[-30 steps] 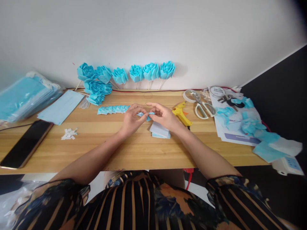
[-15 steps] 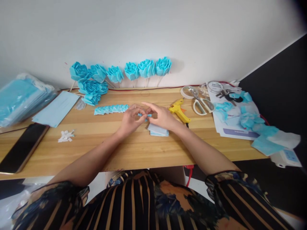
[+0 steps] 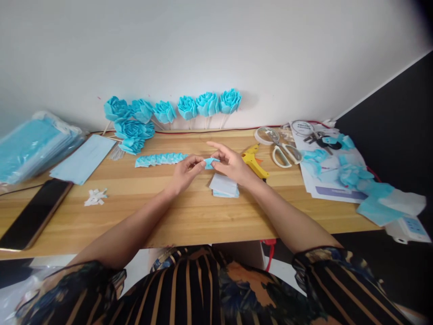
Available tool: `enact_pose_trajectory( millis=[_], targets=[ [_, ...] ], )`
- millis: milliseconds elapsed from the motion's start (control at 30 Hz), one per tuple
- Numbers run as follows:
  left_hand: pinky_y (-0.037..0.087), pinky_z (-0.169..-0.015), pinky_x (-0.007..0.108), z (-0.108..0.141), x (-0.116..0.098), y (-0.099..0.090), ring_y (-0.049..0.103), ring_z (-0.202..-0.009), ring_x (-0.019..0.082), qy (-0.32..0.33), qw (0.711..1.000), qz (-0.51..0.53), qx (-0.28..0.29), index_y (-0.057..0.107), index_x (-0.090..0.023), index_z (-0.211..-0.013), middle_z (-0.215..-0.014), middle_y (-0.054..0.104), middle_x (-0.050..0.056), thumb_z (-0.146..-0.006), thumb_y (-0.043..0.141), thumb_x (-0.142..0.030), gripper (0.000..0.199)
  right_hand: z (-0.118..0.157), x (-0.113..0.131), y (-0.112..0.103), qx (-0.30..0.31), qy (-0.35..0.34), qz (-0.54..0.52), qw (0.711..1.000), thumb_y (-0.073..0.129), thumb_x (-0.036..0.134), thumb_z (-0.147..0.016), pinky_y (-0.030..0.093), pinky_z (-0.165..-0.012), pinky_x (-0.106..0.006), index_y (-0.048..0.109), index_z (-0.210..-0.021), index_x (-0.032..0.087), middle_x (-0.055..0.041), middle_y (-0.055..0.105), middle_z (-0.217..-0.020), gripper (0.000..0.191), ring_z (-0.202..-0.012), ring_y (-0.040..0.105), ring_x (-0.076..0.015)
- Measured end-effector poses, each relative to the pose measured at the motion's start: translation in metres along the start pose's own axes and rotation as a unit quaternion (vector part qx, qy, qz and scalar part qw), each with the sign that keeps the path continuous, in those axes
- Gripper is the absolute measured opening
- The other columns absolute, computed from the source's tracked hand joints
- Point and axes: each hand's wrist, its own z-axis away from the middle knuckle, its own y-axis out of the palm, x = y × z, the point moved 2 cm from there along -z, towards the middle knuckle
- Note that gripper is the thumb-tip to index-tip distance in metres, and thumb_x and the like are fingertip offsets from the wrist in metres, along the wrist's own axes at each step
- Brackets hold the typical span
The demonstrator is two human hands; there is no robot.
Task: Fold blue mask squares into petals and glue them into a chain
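A small blue piece [image 3: 210, 163] is pinched between my two hands above the middle of the wooden table [image 3: 182, 212]. My left hand [image 3: 186, 172] grips its left edge between thumb and fingers. At its right edge, my right hand [image 3: 232, 165] pinches it, with the index finger raised off it. Just below my right hand lies a stack of pale blue and white squares [image 3: 224, 185]. Left of my left hand is a row of folded blue pieces [image 3: 160, 159].
Blue fabric flowers [image 3: 207, 104] on sticks lean at the wall. To the right are a yellow glue gun [image 3: 254, 162], white scissors [image 3: 287, 155], and papers [image 3: 324, 180] with blue scraps. A phone [image 3: 35, 214], white strips [image 3: 95, 197] and bagged masks [image 3: 34, 146] are at left.
The blue piece now shows flatter and more fully between my fingertips. My hands have opened slightly apart around it, and the whole view has shifted a little.
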Motion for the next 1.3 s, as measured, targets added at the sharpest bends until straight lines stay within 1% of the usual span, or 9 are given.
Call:
enact_pose_trajectory(
  millis=[100,233,600,700,800,900,967,1133,1300],
  targets=[
    [0.041,-0.075,0.028,0.000,0.000,0.001,0.054,-0.076,0.015,-0.020,1.000,0.008,0.013,0.065,-0.017,-0.080,-0.078,0.062,0.001,-0.081,0.065,-0.048,0.031,0.000,-0.001,0.001,0.004,-0.003,-0.003,1.000,0.061,0.022,-0.078,0.047,-0.070,-0.026,0.052,-0.138,0.023,0.0003,0.063,-0.088,0.061,-0.076,0.056,-0.0121],
    [0.040,-0.071,0.027,0.000,0.003,0.001,0.051,-0.071,0.014,-0.040,0.999,0.028,0.005,0.063,-0.017,-0.077,-0.073,0.059,0.000,-0.078,0.067,-0.049,0.033,0.000,-0.003,0.001,0.016,-0.003,-0.012,1.000,0.061,0.021,-0.078,0.047,-0.070,-0.026,0.050,-0.139,0.023,0.0004,0.064,-0.089,0.062,-0.076,0.057,-0.0120],
    [0.038,-0.064,0.025,-0.002,0.007,0.003,0.049,-0.064,0.010,-0.040,0.998,0.043,0.012,0.061,-0.016,-0.072,-0.067,0.056,-0.003,-0.075,0.072,-0.044,0.030,0.001,-0.006,0.001,0.036,-0.007,-0.007,0.999,0.063,0.021,-0.079,0.049,-0.080,-0.028,0.049,-0.141,0.024,0.0003,0.063,-0.091,0.063,-0.084,0.060,-0.0131],
    [0.037,-0.062,0.025,-0.002,0.010,0.002,0.048,-0.062,0.010,-0.036,0.998,0.044,0.004,0.061,-0.016,-0.073,-0.066,0.055,-0.003,-0.076,0.071,-0.044,0.030,0.002,-0.006,0.001,0.057,-0.001,-0.040,0.998,0.064,0.025,-0.082,0.049,-0.084,-0.029,0.049,-0.141,0.024,-0.0007,0.063,-0.096,0.061,-0.090,0.061,-0.0133],
    [0.037,-0.061,0.025,-0.002,0.011,0.001,0.047,-0.063,0.011,-0.034,0.998,0.044,-0.011,0.062,-0.016,-0.074,-0.066,0.055,-0.002,-0.077,0.069,-0.045,0.030,0.003,-0.003,0.001,0.075,0.015,-0.094,0.993,0.063,0.031,-0.085,0.049,-0.092,-0.032,0.049,-0.141,0.025,-0.0031,0.064,-0.107,0.058,-0.100,0.062,-0.0155],
    [0.037,-0.061,0.025,-0.003,0.010,-0.001,0.047,-0.063,0.011,-0.032,0.998,0.049,-0.022,0.062,-0.016,-0.073,-0.066,0.055,-0.001,-0.077,0.069,-0.045,0.030,0.003,0.000,0.000,0.076,0.023,-0.118,0.990,0.060,0.034,-0.088,0.047,-0.100,-0.037,0.051,-0.140,0.025,-0.0043,0.066,-0.115,0.054,-0.110,0.061,-0.0177],
    [0.038,-0.061,0.025,-0.002,0.008,-0.001,0.047,-0.063,0.011,-0.032,0.998,0.054,-0.026,0.063,-0.016,-0.073,-0.067,0.056,-0.001,-0.077,0.070,-0.046,0.030,0.002,0.000,0.001,0.073,0.026,-0.120,0.990,0.061,0.034,-0.088,0.047,-0.101,-0.038,0.051,-0.138,0.026,-0.0045,0.066,-0.117,0.052,-0.111,0.061,-0.0183],
    [0.040,-0.064,0.026,-0.001,0.005,0.000,0.049,-0.065,0.011,-0.032,0.996,0.079,-0.027,0.063,-0.016,-0.074,-0.068,0.058,-0.001,-0.077,0.071,-0.046,0.031,0.001,-0.003,0.000,0.052,0.026,-0.116,0.992,0.063,0.034,-0.086,0.048,-0.099,-0.037,0.054,-0.135,0.027,-0.0036,0.068,-0.113,0.051,-0.106,0.063,-0.0176],
    [0.042,-0.067,0.027,-0.002,0.004,-0.001,0.050,-0.066,0.012,-0.024,0.996,0.083,-0.022,0.064,-0.017,-0.073,-0.068,0.058,-0.001,-0.076,0.071,-0.054,0.037,0.000,-0.006,0.001,0.050,0.043,-0.103,0.992,0.065,0.031,-0.083,0.051,-0.088,-0.033,0.054,-0.135,0.026,-0.0021,0.070,-0.103,0.053,-0.094,0.063,-0.0164]
  ],
)
